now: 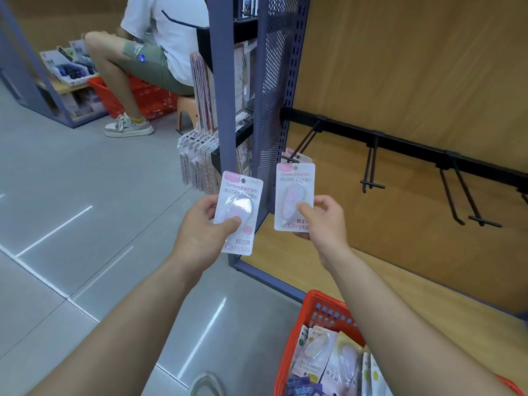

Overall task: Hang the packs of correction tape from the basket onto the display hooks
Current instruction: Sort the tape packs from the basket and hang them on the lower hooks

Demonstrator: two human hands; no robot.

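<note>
The left hand (204, 227) pinches one correction tape pack (238, 212); the right hand (323, 218) pinches another pack (294, 195) just below the nearest hook (300, 147). More packs fill the red basket (320, 307) below.

At 5 o'clock my right forearm (400, 324) and the bottom edge hide much of the red basket (311, 305), so I cannot count the packs (314, 350) inside. The correction tape pack (294, 181) in my right hand (323, 221) covers most of the pink packs (298, 155) hung behind it, its small print too blurred to read. At 11 o'clock the top edge crops the seated person (154, 58).
</note>
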